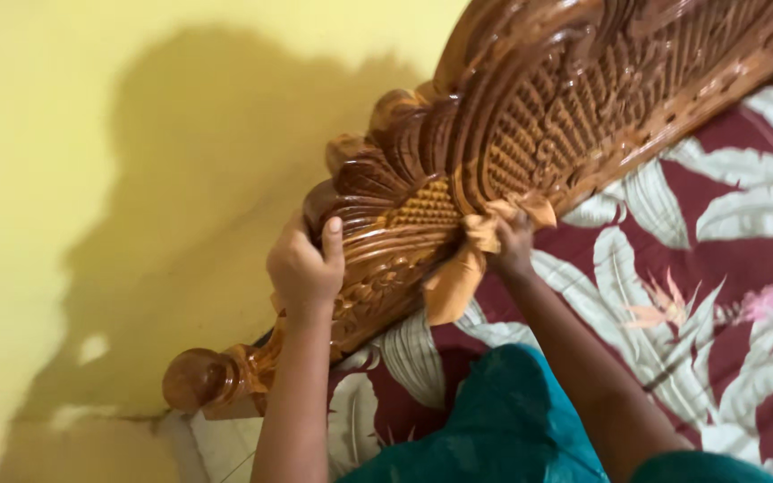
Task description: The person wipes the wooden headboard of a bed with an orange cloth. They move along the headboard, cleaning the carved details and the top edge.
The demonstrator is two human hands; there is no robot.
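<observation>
My left hand is curled closed over the top edge of the carved wooden headboard, thumb up and lying flat on the front carving, the other fingers wrapped behind the rim where I cannot see them. My right hand is bunched around an orange-yellow cloth, fingers pressed together into the fabric and pushing it against the lower carved band of the headboard; loose corners of the cloth stick out above the knuckles and a longer flap hangs below the hand. The two hands sit near each other, with a patch of cross-hatched carving between them. The headboard runs diagonally from lower left to upper right in my view, glossy brown, with fan-shaped ribs, scalloped edges and basket-weave panels. Its end nearest me finishes in a round wooden knob on a turned post, just beside my left forearm. Behind the headboard I note a yellow wall, which carries a broad shadow of the carving and my arm. Below the headboard lies a bedsheet, maroon with large pale leaf shapes and a few pink blooms; it meets the bottom rail of the headboard. At the bottom of my view a teal garment covers my body, between my two forearms.
</observation>
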